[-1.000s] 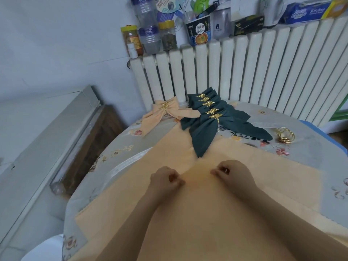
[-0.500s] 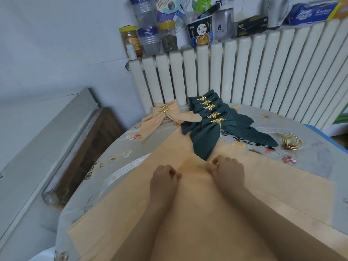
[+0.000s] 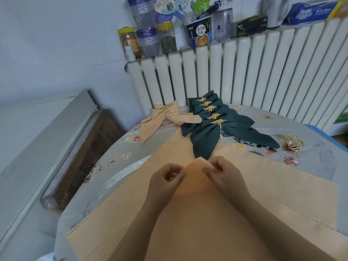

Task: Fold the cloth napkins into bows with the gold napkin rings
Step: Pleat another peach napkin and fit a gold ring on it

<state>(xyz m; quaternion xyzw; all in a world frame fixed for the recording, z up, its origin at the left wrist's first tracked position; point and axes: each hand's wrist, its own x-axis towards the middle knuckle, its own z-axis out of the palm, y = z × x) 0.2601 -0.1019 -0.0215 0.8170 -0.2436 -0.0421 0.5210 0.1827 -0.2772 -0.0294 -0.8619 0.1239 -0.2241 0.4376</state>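
At centre frame, left hand point(image 3: 165, 178) and right hand point(image 3: 224, 174), fingers curled, each pinching a side of the raised fold of the peach napkin point(image 3: 188, 213) spread on the table point(image 3: 105, 166); above, peach bows point(image 3: 165, 117), green bows point(image 3: 209, 125); far right, gold napkin rings point(image 3: 293, 142).

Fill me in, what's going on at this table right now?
A person is folding a peach napkin laid flat on the table. The left hand and right hand each pinch the folded far edge, lifting it slightly. Behind lie finished bows: a peach bow and a row of green bows, all wearing gold leaf rings. Spare gold rings sit to the right, unused.
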